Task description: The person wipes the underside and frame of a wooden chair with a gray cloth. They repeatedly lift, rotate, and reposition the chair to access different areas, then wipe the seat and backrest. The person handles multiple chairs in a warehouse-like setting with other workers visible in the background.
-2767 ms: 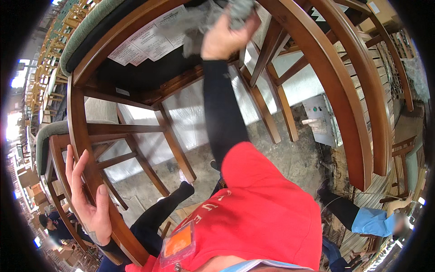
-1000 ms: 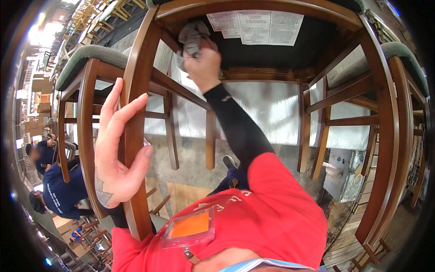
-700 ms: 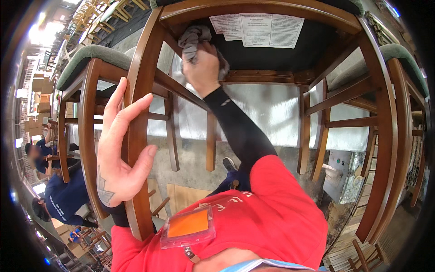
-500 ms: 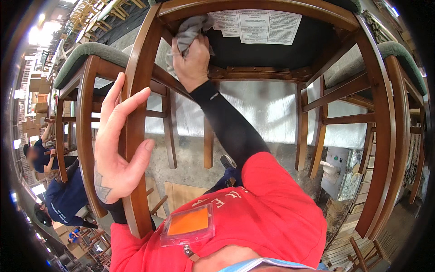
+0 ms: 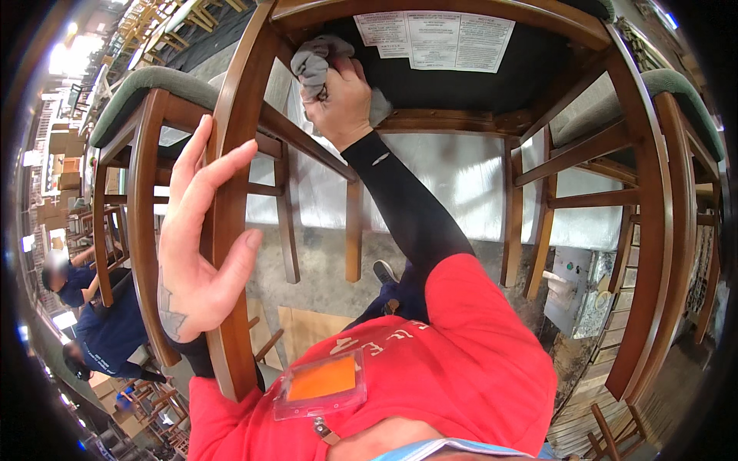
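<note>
Stacks of wooden chairs fill the workshop behind, and one brown wooden chair [image 5: 430, 92] is raised overhead so that its dark underside faces the camera. From the grip outward: the right hand [image 5: 342, 100] is clenched around a bunched grey cloth [image 5: 315, 61], pressing it against the inner corner of the seat frame, just left of a white paper label [image 5: 434, 38] fixed to the underside. Its black sleeve [image 5: 407, 207] runs down to a red shirt [image 5: 430, 369] with an orange badge [image 5: 319, 384] clipped at the chest. The left hand [image 5: 196, 246] lies flat and open against the near chair leg [image 5: 231, 230], palm on the wood, thumb hooked round its right side, fingers spread upward; nothing is enclosed in it. Beside that leg stands a second chair with a green padded seat [image 5: 154, 84]. Far left and lower, two people in dark blue shirts [image 5: 108, 330] work among more chairs. A grey concrete floor [image 5: 323, 261] shows beneath.
</note>
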### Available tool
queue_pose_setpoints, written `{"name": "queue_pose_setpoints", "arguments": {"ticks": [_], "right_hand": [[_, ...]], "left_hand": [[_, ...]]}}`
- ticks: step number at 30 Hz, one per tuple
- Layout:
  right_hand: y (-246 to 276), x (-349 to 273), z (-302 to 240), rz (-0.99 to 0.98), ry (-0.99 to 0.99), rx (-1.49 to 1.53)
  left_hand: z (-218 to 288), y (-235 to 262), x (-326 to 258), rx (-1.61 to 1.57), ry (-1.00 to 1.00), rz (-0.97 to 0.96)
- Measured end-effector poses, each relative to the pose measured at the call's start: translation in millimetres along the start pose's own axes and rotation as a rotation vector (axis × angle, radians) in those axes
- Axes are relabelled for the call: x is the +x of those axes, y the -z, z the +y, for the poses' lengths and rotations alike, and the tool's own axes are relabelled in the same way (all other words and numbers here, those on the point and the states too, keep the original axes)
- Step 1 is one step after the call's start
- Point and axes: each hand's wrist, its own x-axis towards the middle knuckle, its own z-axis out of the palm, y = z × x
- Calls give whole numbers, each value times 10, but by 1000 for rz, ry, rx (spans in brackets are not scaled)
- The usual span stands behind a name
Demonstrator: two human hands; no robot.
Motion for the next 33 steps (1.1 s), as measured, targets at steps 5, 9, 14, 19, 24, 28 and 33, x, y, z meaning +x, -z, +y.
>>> {"name": "queue_pose_setpoints", "arguments": {"ticks": [5,9,14,19,24,28,33], "right_hand": [[-69,-117,90,10,-112,-48],[177,-465,479,-218,-269,-17],[-124,-169,-1,54,-214,291],[-3,-891,553,-171,-127,-37],[587,-1149,947,-715,-83,-273],[671,-511,682,-279,-304,-36],[255,-1220,634,-349,-94,-155]], "left_hand": [[-14,17,14,-33,-24,-7],[4,22,19,-27,-37,-10],[-37,83,-32,-32,-30,-103],[-66,29,27,5,-88,-41],[0,80,-39,19,-37,-55],[-90,26,-60,-55,-6,-21],[-169,-5,11,-52,-85,16]]}}
